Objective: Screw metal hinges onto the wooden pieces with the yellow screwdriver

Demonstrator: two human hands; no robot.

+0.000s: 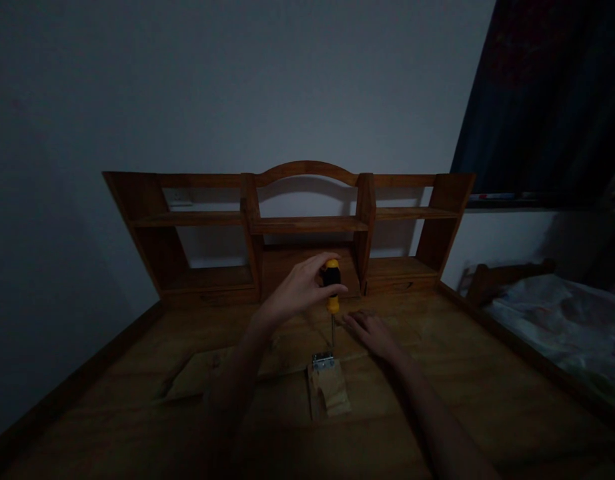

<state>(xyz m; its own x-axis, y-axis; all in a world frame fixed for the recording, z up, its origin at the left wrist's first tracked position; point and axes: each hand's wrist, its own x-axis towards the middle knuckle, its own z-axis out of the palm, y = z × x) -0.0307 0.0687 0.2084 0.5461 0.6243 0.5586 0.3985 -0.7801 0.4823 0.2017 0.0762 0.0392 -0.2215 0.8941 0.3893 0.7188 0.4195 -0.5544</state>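
Observation:
My left hand (305,287) is closed on a yellow and black screwdriver (332,305), thumb and fingers round its handle. The screwdriver stands upright, its thin shaft pointing down at the far edge of a metal hinge (323,361). Whether the tip sits in a screw is too dark to tell. The hinge lies on the end of a small pale wooden piece (332,391) with a torn-looking surface. Just right of the shaft, my right hand (371,333) rests low over the desk with its fingers stretched out, holding nothing that I can see.
The wooden desktop (427,340) spreads beneath both hands. A flat brown piece (200,373) lies at the left, partly behind my left forearm. A wooden shelf unit (307,225) stands at the back against the wall. Beyond the desk's right edge is plastic sheeting (562,320).

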